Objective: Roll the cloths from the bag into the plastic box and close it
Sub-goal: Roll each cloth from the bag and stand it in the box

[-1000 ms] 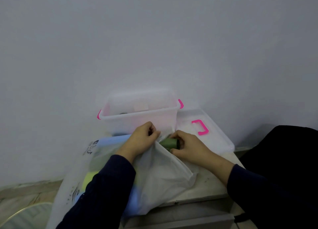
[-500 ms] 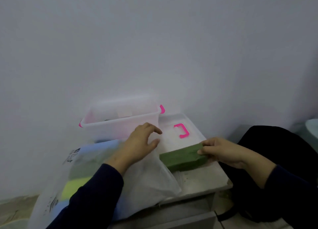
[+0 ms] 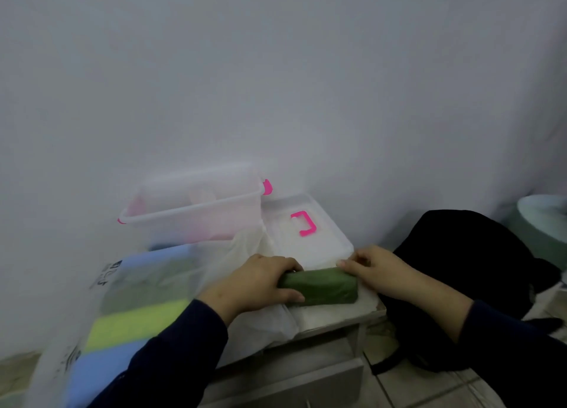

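A folded dark green cloth (image 3: 322, 286) lies across the front of the small white table (image 3: 337, 315). My left hand (image 3: 260, 282) grips its left end, fingers over the top and thumb underneath. My right hand (image 3: 372, 266) pinches its right far corner. The translucent plastic bag (image 3: 147, 300) lies at the left with blue, green and yellow-green cloths showing through it. The clear plastic box (image 3: 196, 211) with pink latches stands open at the back, against the wall. Its lid (image 3: 306, 232), with a pink handle, lies flat to the right of the box.
A black bag (image 3: 475, 272) sits on the floor right of the table, close to my right arm. A pale green round object (image 3: 543, 220) shows at the far right edge. The white wall stands directly behind the box. Tiled floor lies below the table's front edge.
The green cloth came out of the bag in my right hand and now lies on the table front. My left hand left the bag's mouth and took the cloth's left end.
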